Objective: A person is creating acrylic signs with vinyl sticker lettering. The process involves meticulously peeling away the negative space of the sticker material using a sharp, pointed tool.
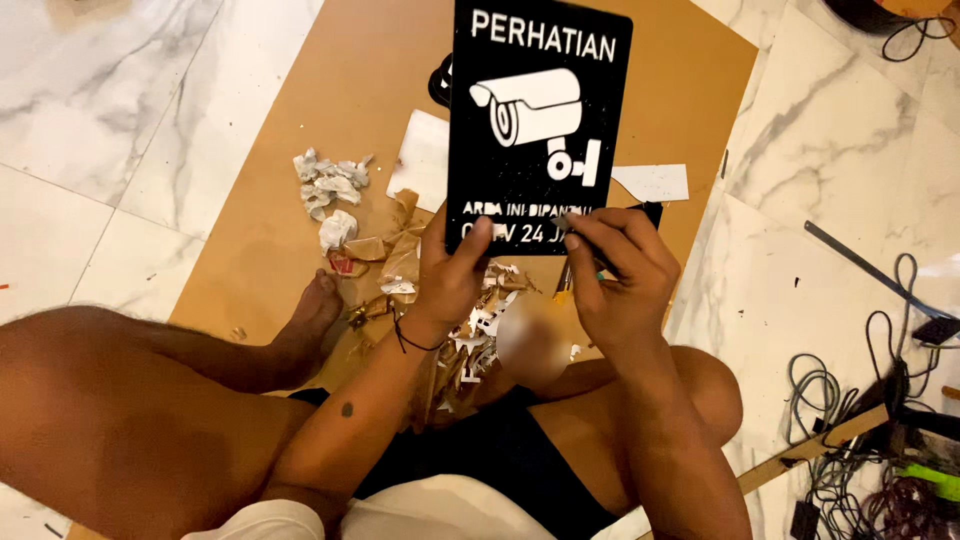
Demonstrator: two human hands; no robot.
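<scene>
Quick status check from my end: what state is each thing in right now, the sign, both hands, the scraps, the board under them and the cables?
black sign panel: held upright off the floor, printed face to the camera.
left hand: grips the sign's lower edge, thumb on its face.
right hand: at the sign's lower right corner, fingers pinched there; a held tool cannot be told.
paper scraps: crumpled, loose on the board.
brown board: flat on the floor.
cables: tangled on the floor.

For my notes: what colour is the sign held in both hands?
Sign: black with white picture, head view.
</scene>
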